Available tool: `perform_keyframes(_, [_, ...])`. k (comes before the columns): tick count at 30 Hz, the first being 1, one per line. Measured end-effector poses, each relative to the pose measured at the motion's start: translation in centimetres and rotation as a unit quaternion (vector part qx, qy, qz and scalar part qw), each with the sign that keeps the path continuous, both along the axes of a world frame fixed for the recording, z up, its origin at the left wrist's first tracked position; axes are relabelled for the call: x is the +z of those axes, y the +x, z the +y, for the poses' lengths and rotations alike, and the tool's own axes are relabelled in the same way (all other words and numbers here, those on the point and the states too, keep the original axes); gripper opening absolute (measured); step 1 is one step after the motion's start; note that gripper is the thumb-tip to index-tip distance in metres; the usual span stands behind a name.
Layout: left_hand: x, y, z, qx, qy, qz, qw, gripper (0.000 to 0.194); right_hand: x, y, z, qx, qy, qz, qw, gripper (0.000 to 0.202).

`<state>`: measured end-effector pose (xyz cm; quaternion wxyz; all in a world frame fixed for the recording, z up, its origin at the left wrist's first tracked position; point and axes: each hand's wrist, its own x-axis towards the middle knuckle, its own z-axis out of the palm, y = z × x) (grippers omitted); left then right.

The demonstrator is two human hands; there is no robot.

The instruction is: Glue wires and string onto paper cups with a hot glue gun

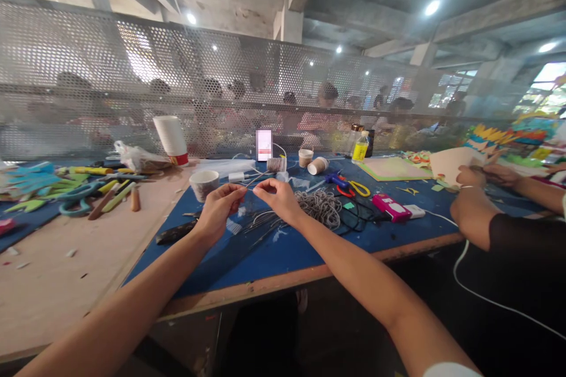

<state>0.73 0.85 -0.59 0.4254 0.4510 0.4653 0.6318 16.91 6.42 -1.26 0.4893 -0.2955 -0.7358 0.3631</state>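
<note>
Over the blue table mat [212, 268], my left hand [219, 206] pinches a thin cord or wire between thumb and fingers. Close to its right, my right hand [278, 197] is also in a pinch, at the other end of the short visible stretch of thin strand. The fingertips are a small gap apart. A tangled heap of grey cord [321, 209] lies just right of my right hand, with thin wires [265, 224] spread below the hands. Behind my left hand stands a paper cup [204, 184]. A spool [276, 165] sits beyond the hands.
Scissors [77, 199] and carving tools lie left. A cup stack [171, 138], phone [264, 146], yellow bottle [360, 147], glue gun [336, 179] and pink power bank [391, 207] surround the work area. Another person's hands [471, 178] hold paper at right. A perforated screen [177, 82] stands behind.
</note>
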Motion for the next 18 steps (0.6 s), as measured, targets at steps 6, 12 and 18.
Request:
perform_keyframes(6, [-0.1,-0.45,0.01,-0.007,-0.018,-0.001,1.0,0.028,-0.34,-0.22,0.35,0.004,0.01,0.001,1.0,0.027])
perform_keyframes(12, [0.04,-0.75,0.25,-0.009,-0.027,0.002,1.0,0.026,-0.39,-0.18,0.67,0.009,0.007,-0.029,1.0,0.029])
perform_keyframes(18, [0.14,-0.9,0.11,-0.007,-0.022,0.016,1.0,0.023,-0.18,-0.02,0.22,0.02,0.035,-0.083,0.996,0.028])
